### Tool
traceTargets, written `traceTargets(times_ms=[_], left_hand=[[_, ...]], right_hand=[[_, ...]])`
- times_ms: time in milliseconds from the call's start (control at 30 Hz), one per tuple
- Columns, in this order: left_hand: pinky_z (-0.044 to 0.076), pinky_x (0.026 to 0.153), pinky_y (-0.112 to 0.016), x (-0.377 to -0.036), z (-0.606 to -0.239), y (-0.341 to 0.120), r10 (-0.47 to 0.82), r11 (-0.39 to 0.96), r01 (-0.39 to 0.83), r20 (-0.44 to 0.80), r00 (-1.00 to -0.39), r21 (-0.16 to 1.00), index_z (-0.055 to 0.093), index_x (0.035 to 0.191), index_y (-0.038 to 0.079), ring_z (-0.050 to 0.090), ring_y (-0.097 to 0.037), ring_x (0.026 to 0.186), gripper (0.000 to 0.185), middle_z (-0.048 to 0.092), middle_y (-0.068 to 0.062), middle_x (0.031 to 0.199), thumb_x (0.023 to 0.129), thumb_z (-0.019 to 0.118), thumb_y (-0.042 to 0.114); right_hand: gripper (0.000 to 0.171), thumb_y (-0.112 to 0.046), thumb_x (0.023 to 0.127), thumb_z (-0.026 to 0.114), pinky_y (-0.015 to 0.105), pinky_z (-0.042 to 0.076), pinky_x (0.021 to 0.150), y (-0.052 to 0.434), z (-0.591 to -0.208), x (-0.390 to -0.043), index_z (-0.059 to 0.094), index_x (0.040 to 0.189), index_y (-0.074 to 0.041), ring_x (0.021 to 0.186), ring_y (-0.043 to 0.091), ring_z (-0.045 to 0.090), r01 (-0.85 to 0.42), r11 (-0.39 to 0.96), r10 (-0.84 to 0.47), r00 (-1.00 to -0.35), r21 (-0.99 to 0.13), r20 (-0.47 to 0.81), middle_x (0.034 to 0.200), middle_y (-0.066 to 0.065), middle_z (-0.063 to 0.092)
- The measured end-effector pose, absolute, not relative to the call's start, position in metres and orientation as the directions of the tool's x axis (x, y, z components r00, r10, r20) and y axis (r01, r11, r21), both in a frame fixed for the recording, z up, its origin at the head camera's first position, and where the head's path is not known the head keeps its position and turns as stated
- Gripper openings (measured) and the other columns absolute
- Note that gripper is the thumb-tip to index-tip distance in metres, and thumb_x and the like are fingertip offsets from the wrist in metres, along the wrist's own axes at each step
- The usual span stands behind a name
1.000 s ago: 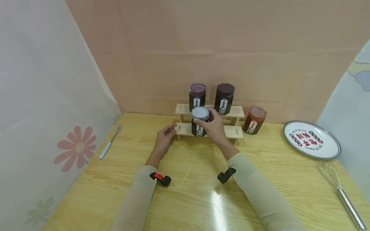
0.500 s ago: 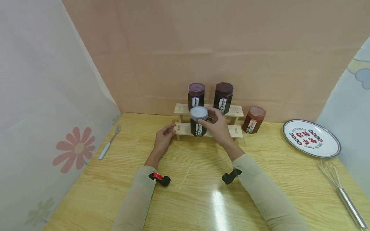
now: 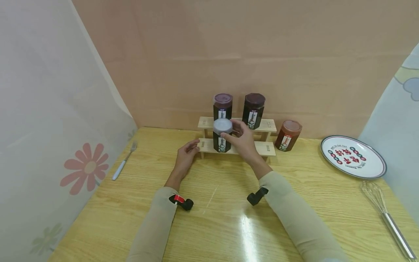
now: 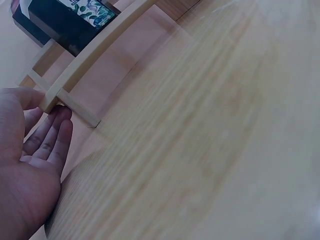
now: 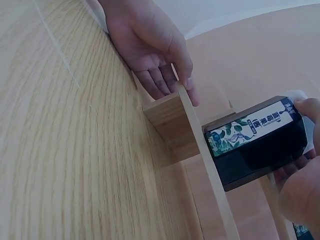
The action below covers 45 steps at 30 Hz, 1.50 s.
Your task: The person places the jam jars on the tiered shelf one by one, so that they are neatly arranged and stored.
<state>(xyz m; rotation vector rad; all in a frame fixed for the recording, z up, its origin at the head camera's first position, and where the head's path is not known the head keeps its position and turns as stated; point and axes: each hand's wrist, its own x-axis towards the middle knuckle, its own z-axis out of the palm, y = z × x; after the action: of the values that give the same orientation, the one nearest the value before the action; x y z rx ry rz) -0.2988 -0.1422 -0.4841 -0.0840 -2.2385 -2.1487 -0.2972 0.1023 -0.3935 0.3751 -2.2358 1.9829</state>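
Head view. The right hand point(image 3: 243, 140) grips a dark hexagonal jam jar point(image 3: 222, 136) with a pale lid, its fingers point(image 3: 228, 136) curled round the lid and upper wall; the jar stands on the lower step of a two-step wooden rack point(image 3: 266, 148) at the far side of the bench point(image 3: 229, 218). The left hand point(image 3: 187, 153) rests against the rack's left end, fingers straight and holding nothing. Beyond the right fingers, on the upper step, stand two more dark jars, a purple-lidded jar point(image 3: 222, 105) and a brown-lidded jar point(image 3: 253, 109). Right of the right hand a reddish jar point(image 3: 288, 135) stands on the bench beside the rack, then a printed plate point(image 3: 355, 157) and a wire whisk point(image 3: 384, 214) (both well apart from the hands). Left of the left hand lies a fork point(image 3: 124, 160).

Left wrist view. The left hand point(image 4: 30, 175) lies open, its fingertips point(image 4: 62, 112) touching the rack's end post point(image 4: 75, 107); the gripped jar point(image 4: 70, 22) shows beyond the fingers on the step.

Right wrist view. The jar point(image 5: 257, 142) (label with leaf print facing the camera) sits on the rack's step point(image 5: 200, 150), clamped between the right thumb and fingers point(image 5: 295, 185). Past the rack's end, the left hand point(image 5: 150, 45) presses its straight fingers against the wood.
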Motion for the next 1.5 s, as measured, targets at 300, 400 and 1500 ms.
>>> traceTargets(times_ms=[300, 400, 1500], left_hand=[[0.052, 0.095, -0.015, -0.301, -0.484, -0.141, -0.02, 0.036, 0.072, 0.073, -0.997, 0.997, 0.065, 0.138, 0.01, 0.057, -0.02, 0.126, 0.036, 0.062, -0.011, 0.14, 0.103, 0.062, 0.011], [0.052, 0.096, -0.015, -0.3, -0.483, -0.14, -0.02, 0.035, 0.069, 0.069, -0.997, 0.997, 0.064, 0.138, 0.01, 0.056, -0.02, 0.127, 0.036, 0.061, -0.01, 0.141, 0.103, 0.062, 0.012], [0.053, 0.094, -0.014, -0.297, -0.483, -0.146, -0.017, 0.026, 0.063, 0.064, -0.998, 0.998, 0.064, 0.138, 0.009, 0.055, -0.022, 0.129, 0.036, 0.061, -0.01, 0.142, 0.102, 0.062, 0.012]], right_hand=[[0.066, -0.02, 0.091, 0.081, 0.046, 0.042, 0.121, 0.099, -0.396, -0.302, 0.049, 0.148, -0.006, 0.137, 0.033, 0.053, -0.287, 0.115, -0.104, -0.956, -0.951, 0.275, 0.145, 0.019, 0.057], [0.066, -0.019, 0.091, 0.081, 0.045, 0.042, 0.121, 0.101, -0.395, -0.3, 0.049, 0.148, -0.006, 0.137, 0.033, 0.053, -0.3, 0.121, -0.112, -0.951, -0.946, 0.287, 0.145, 0.018, 0.057], [0.065, -0.026, 0.097, 0.072, 0.038, 0.033, 0.127, 0.296, -0.37, -0.313, 0.046, 0.153, -0.005, 0.141, 0.024, 0.045, -0.203, 0.355, 0.185, -0.942, -0.913, 0.281, 0.139, -0.006, 0.056]])
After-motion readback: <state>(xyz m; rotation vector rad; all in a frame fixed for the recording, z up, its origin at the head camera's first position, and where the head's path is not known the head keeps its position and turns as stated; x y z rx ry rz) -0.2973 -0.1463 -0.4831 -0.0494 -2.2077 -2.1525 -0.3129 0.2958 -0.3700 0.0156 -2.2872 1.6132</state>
